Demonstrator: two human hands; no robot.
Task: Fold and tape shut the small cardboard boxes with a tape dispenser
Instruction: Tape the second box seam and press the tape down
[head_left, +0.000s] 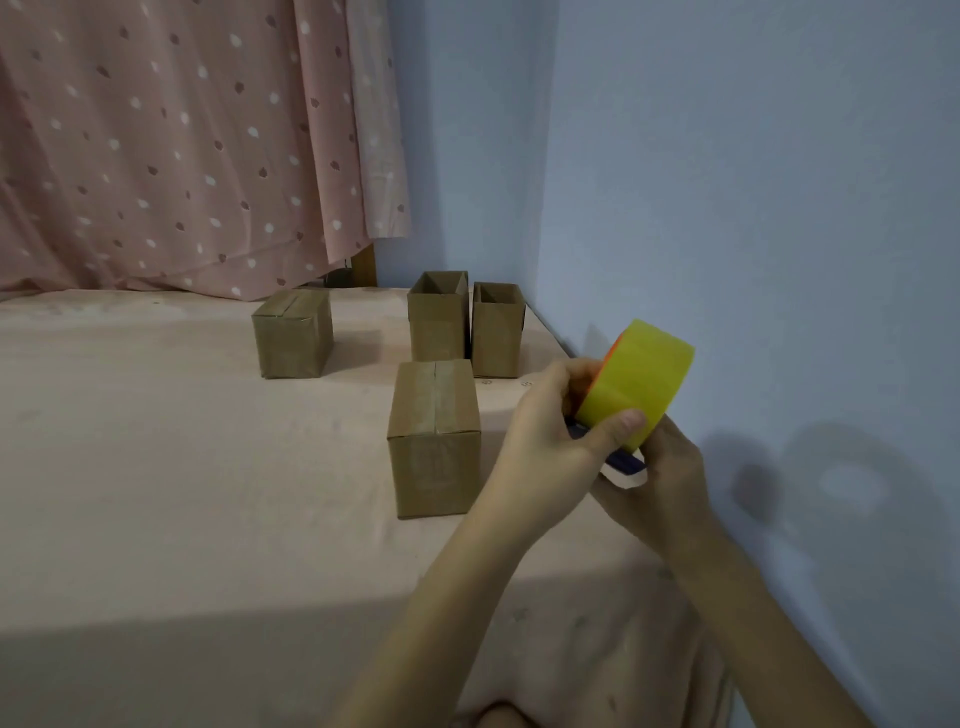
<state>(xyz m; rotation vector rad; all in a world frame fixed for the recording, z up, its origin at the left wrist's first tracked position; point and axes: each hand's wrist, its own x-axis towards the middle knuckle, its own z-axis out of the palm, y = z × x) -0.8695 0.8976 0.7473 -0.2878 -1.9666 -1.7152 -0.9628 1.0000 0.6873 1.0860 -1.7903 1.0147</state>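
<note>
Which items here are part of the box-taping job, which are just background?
Job:
- tape dispenser, gripped by left hand and right hand
- two taped boxes: near, far left
- two open boxes

Background:
- dotted curtain
- wall

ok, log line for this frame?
both hands: left hand, right hand hold tape dispenser | closed boxes: near, far-left | open-topped boxes: two
</note>
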